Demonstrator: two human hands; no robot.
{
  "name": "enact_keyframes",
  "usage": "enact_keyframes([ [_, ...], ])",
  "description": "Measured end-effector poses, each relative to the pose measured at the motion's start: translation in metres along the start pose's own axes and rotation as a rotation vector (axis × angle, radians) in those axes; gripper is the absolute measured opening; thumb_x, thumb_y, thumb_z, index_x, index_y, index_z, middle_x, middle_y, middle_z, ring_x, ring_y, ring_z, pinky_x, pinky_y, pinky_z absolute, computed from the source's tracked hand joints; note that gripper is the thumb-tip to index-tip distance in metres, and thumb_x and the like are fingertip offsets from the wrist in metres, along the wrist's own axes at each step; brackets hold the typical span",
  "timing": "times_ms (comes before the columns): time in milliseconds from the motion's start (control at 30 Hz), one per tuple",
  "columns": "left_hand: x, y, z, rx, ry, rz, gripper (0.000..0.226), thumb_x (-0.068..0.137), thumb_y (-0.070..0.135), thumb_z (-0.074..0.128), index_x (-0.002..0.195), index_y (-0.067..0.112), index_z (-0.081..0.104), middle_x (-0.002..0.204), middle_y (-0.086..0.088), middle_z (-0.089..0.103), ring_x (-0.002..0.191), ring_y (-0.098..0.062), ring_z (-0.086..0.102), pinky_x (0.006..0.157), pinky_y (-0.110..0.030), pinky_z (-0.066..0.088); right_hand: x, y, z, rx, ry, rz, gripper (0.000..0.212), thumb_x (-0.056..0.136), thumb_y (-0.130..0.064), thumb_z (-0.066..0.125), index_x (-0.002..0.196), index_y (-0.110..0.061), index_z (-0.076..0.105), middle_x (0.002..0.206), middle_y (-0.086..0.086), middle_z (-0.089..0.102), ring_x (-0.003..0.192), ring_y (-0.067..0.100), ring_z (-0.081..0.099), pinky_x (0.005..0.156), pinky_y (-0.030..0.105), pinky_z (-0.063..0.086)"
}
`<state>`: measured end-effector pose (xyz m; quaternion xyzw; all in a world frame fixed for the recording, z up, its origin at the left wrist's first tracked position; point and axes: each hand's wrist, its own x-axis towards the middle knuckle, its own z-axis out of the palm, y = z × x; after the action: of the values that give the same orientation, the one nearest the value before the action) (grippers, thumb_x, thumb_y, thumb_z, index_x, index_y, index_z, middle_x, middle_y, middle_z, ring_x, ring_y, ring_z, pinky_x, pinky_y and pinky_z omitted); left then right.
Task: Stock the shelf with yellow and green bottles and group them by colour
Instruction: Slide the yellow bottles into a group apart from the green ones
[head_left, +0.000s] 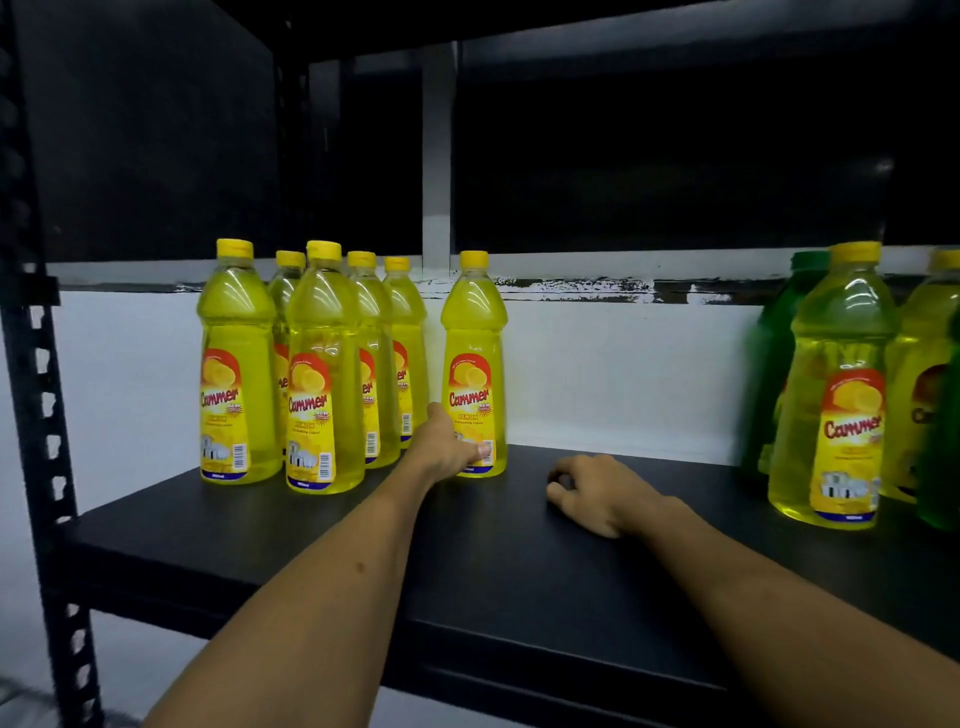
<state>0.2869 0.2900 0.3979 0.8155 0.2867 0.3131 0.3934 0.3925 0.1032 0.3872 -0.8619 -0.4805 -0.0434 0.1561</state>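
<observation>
The shelf (363, 551) was a black board with a wall behind, a post (31, 395) at its left end, and another board overhead. Its middle lay bare, giving plenty of room to slide a bottle sideways; the front edge ran close under the forearms, so anything pulled forward could tip off.

The yellow group (311, 364) stood at the left, five bottles packed together. At the right a mixed cluster (841, 395) of yellow and green bottles waited unsorted, blurred at the frame's edge, so their count could not be told.

One lone bottle (475, 358) stood upright just right of the group. The left hand (452, 447) held its base, thumb across the front, the fingers probably wrapped behind. The step looked like seating this bottle with the yellows; next it wanted a short push left to close the gap.

The right hand (592, 491) rested on the board, loosely curled, holding nothing, well short of the cluster.
</observation>
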Motion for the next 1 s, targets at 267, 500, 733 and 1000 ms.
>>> enact_keyframes([
  [267,0.043,-0.014,0.01,-0.016,0.0,0.008,0.072,0.081,0.022,0.078,0.135,0.01,0.033,0.129,-0.008,0.057,0.117,-0.026,0.057,0.103,-0.043,0.046,0.022,0.01,0.007,-0.01,-0.044,-0.02,0.042,0.095,-0.045,0.038,0.126,-0.025,0.058,0.129,0.005,0.06,0.117,0.026,0.055,0.099,0.044,0.045],
  [500,0.055,-0.017,0.012,-0.047,0.0,0.006,0.07,0.084,0.022,0.075,0.137,0.01,0.03,0.132,-0.009,0.054,0.121,-0.028,0.055,0.103,-0.044,0.047,0.021,0.007,0.007,-0.032,-0.054,-0.025,0.043,0.099,-0.041,0.036,0.131,-0.02,0.054,0.135,0.007,0.056,0.123,0.027,0.052,0.103,0.044,0.042],
  [733,0.052,-0.028,0.012,-0.133,-0.002,0.054,0.062,0.083,0.027,0.076,0.134,0.015,0.041,0.129,-0.006,0.059,0.116,-0.025,0.058,0.101,-0.042,0.048,0.017,0.004,0.004,-0.033,-0.053,-0.036,0.042,0.101,-0.038,0.036,0.133,-0.019,0.053,0.138,0.006,0.054,0.126,0.025,0.05,0.106,0.044,0.04],
  [1000,0.032,-0.023,0.012,-0.11,0.091,0.006,0.069,0.081,0.028,0.078,0.134,0.009,0.039,0.126,-0.005,0.058,0.118,-0.026,0.056,0.101,-0.041,0.047,0.008,0.009,-0.002,0.118,-0.027,-0.024,0.037,0.098,-0.037,0.049,0.128,-0.018,0.06,0.129,0.003,0.06,0.118,0.019,0.054,0.097,0.028,0.041],
])
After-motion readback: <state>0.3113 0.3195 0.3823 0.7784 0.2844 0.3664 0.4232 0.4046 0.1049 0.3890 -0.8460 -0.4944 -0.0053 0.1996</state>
